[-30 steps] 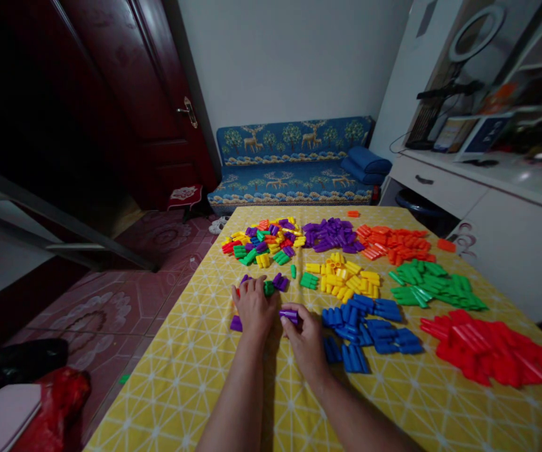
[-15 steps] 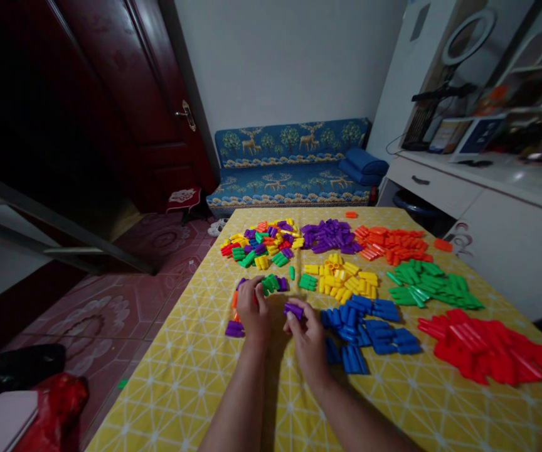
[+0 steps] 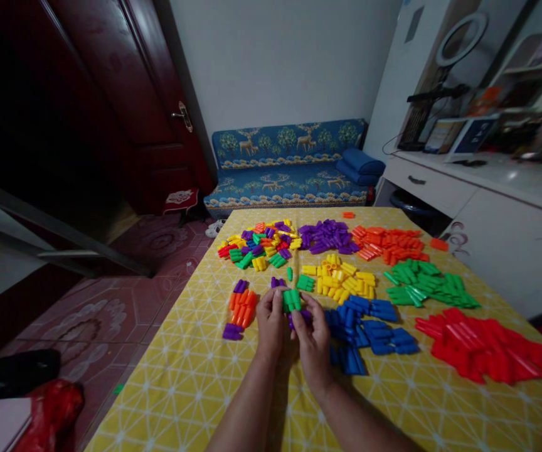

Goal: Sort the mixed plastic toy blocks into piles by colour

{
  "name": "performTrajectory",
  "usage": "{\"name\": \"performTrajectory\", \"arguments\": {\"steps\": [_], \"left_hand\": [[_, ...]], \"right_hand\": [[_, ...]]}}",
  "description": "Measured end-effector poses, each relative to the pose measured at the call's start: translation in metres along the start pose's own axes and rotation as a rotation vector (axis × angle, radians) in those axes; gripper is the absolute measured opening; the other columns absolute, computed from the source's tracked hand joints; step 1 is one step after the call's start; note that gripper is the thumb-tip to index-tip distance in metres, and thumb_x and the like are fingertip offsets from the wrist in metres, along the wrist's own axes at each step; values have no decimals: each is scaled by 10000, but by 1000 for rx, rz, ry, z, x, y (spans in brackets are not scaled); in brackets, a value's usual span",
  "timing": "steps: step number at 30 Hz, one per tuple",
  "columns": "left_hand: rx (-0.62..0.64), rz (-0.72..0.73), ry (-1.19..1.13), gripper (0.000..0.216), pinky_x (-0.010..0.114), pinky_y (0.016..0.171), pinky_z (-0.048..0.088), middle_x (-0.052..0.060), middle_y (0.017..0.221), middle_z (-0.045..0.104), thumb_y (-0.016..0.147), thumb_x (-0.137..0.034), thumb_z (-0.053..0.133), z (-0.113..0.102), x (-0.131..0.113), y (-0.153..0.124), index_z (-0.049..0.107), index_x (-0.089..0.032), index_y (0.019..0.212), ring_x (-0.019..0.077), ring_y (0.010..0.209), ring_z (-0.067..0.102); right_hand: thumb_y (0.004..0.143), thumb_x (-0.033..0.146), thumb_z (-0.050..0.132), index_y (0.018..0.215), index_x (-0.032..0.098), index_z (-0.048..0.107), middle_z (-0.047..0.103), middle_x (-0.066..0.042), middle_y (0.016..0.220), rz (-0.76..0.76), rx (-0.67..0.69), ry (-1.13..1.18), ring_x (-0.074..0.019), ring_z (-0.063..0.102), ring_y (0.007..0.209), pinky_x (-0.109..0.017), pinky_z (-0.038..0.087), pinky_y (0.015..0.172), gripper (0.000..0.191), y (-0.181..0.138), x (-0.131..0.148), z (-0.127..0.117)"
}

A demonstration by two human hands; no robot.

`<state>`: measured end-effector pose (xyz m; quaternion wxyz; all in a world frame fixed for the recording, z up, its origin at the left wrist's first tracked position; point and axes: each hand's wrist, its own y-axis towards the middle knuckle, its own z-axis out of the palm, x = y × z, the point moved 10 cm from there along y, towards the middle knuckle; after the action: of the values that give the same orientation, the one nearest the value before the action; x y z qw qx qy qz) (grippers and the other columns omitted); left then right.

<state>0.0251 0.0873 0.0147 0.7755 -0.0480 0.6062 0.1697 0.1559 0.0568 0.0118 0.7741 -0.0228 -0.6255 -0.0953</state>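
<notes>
One yellow counter (image 3: 181, 383) spreads beneath the left hand (image 3: 270, 320) and right hand (image 3: 315, 336). Well to their right lies a red heap (image 3: 482, 345); nearer, just beside the right hand, a blue heap (image 3: 377, 333). Left of the left hand rests an orange-and-purple cluster (image 3: 243, 309). Both hands are narrowed close together: the left pinches a green piece (image 3: 292, 299), the right a partly hidden purple piece (image 3: 305, 316) just beside it.

The yellow surface (image 3: 181, 383), criss-crossed with white lines, carries small coloured pieces (image 3: 306, 282). Along its far part, left to right, lie a mixed-colour pile (image 3: 259, 245), a purple pile (image 3: 327, 237) and an orange pile (image 3: 388, 245). Nearer come a yellow pile (image 3: 344, 279), a green pile (image 3: 433, 284), a blue pile (image 3: 369, 326) and, at the right, a red pile (image 3: 485, 345), with an orange-and-purple group (image 3: 243, 307) apart on the left.
</notes>
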Motion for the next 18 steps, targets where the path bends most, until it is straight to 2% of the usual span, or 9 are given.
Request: {"name": "performTrajectory", "arguments": {"steps": [5, 9, 14, 18], "left_hand": [[63, 51, 82, 275, 231, 687, 452, 29, 798, 663, 852, -414, 612, 4, -5, -2, 693, -151, 846, 150, 766, 589], [35, 27, 41, 308, 217, 649, 435, 14, 779, 640, 863, -443, 587, 4, -11, -4, 690, -153, 882, 128, 716, 564], [26, -36, -28, 367, 202, 523, 358, -43, 556, 493, 865, -501, 562, 11, -11, -6, 659, -147, 860, 94, 528, 454], [125, 24, 143, 349, 209, 547, 358, -34, 561, 504, 874, -468, 564, 17, -4, -4, 685, -140, 881, 101, 550, 466]], "right_hand": [[809, 508, 640, 924, 185, 569, 506, 41, 668, 80, 42, -45, -101, 461, 524, -199, 379, 420, 350, -1, -8, 4], [785, 536, 656, 853, 187, 563, 483, 53, 630, 139, 8, -19, -100, 468, 519, -184, 355, 392, 368, 0, -14, 0], [792, 505, 672, 772, 181, 556, 497, 62, 584, 159, -56, 197, -72, 450, 473, -172, 347, 404, 344, 11, -13, -3], [729, 508, 726, 674, 179, 494, 485, 77, 530, 219, -161, 404, -46, 395, 396, -168, 309, 370, 407, 31, -3, -15]]}}
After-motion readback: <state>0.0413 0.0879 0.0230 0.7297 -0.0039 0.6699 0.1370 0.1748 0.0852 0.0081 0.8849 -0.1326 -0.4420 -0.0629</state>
